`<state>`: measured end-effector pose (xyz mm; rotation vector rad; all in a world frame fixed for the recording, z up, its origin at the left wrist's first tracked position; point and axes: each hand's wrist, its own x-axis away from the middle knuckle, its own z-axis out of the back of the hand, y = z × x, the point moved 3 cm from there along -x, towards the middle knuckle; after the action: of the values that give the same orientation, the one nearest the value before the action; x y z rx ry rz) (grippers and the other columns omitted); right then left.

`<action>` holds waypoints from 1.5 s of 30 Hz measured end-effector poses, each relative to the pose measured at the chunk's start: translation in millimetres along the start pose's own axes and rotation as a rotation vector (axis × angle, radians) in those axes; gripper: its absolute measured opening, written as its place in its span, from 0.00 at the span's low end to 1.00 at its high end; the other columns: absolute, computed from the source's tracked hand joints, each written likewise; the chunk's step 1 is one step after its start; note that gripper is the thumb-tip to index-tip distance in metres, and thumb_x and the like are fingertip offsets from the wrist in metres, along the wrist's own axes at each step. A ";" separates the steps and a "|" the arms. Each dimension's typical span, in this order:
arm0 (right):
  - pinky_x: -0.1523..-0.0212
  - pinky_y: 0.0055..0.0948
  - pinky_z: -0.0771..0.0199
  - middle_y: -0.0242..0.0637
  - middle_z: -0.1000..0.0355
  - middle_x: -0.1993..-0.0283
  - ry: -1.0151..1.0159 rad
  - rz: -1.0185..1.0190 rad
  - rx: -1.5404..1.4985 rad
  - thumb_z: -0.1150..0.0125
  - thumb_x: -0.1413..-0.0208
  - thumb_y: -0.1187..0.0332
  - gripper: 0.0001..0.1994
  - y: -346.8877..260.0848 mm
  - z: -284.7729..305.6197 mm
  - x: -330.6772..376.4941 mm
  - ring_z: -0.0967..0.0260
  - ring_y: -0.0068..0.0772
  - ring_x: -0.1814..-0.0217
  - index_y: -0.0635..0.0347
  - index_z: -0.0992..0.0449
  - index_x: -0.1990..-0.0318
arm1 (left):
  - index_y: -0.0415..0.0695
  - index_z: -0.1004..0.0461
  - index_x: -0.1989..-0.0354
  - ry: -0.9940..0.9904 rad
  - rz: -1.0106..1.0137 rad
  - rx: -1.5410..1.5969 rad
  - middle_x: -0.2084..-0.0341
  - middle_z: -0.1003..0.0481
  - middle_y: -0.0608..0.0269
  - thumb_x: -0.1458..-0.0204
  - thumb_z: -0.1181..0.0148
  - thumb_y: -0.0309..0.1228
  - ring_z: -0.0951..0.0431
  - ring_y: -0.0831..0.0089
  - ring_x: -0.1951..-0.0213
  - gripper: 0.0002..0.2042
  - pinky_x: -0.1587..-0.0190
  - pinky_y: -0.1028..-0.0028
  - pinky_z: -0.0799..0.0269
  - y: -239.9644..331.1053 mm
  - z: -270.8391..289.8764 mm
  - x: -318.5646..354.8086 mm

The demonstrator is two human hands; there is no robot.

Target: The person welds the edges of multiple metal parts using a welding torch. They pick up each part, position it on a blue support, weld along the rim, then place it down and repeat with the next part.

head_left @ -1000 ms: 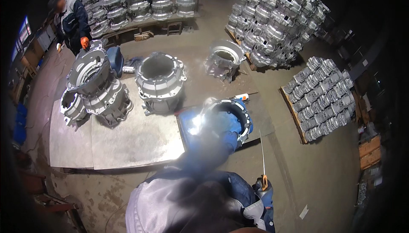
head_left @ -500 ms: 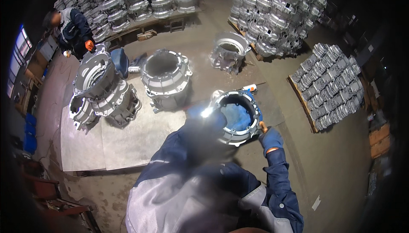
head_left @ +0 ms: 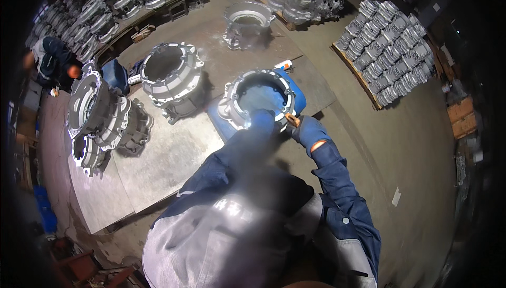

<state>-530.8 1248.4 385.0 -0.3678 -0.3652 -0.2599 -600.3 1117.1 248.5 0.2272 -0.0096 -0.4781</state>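
Note:
In front of me a round grey metal casting [head_left: 227, 110], like a gearbox housing, lies open end up on a blue support [head_left: 298, 94]. Its bore is shaded, with blue showing inside. My right hand [head_left: 310, 132], in a blue glove, is closed around a tool with an orange-brown handle [head_left: 292, 120] at the near right of the rim. The tool's working end is hidden. At the near rim is my left hand [head_left: 262, 121], also gloved in blue; a bright glint shows beside it. Blur and shadow hide its fingers.
More housings stand on the metal-topped table [head_left: 174, 167]: one mid-left [head_left: 171, 85], one far [head_left: 247, 22], a joined group [head_left: 100, 114] at left. A spray can [head_left: 283, 65] lies behind my casting. Stacked castings on a pallet [head_left: 387, 51] stand right. A co-worker [head_left: 52, 61] bends at far left.
My view has shifted, so the table and castings sit higher and farther left. My right hand has come from the casting's right side to its near right rim, still holding the orange-brown handle.

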 end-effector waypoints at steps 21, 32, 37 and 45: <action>0.63 0.43 0.25 0.50 0.24 0.69 0.172 -0.176 0.126 0.39 0.49 0.51 0.18 96.6 23.3 100.5 0.24 0.52 0.64 0.60 0.22 0.65 | 0.43 0.23 0.59 0.034 -0.371 -0.170 0.68 0.23 0.51 0.54 0.41 0.41 0.23 0.55 0.62 0.17 0.58 0.59 0.30 -38.1 88.4 -7.7; 0.75 0.32 0.29 0.38 0.27 0.80 -0.118 -0.368 -0.534 0.36 0.48 0.54 0.16 154.4 -13.3 153.7 0.30 0.32 0.80 0.59 0.22 0.64 | 0.43 0.26 0.58 -0.155 -0.060 0.056 0.69 0.22 0.49 0.49 0.46 0.41 0.21 0.53 0.64 0.16 0.60 0.59 0.29 15.1 17.4 19.6; 0.76 0.36 0.28 0.41 0.27 0.80 0.167 -0.157 -0.050 0.38 0.49 0.51 0.18 129.1 7.5 112.2 0.29 0.38 0.81 0.60 0.23 0.66 | 0.42 0.27 0.60 -0.068 -0.032 0.264 0.69 0.22 0.44 0.47 0.50 0.31 0.20 0.50 0.65 0.10 0.59 0.57 0.26 27.1 28.0 12.7; 0.68 0.42 0.27 0.46 0.26 0.76 0.134 -0.147 -0.118 0.40 0.51 0.49 0.20 128.9 -0.9 123.1 0.27 0.51 0.73 0.58 0.22 0.65 | 0.40 0.24 0.66 -0.091 -0.159 0.117 0.75 0.26 0.49 0.53 0.42 0.42 0.24 0.53 0.70 0.16 0.64 0.61 0.28 -3.3 12.2 31.7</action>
<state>-379.4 1342.0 393.5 -0.4377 -0.2453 -0.4486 -574.3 1097.2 258.3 0.3222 -0.1095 -0.6469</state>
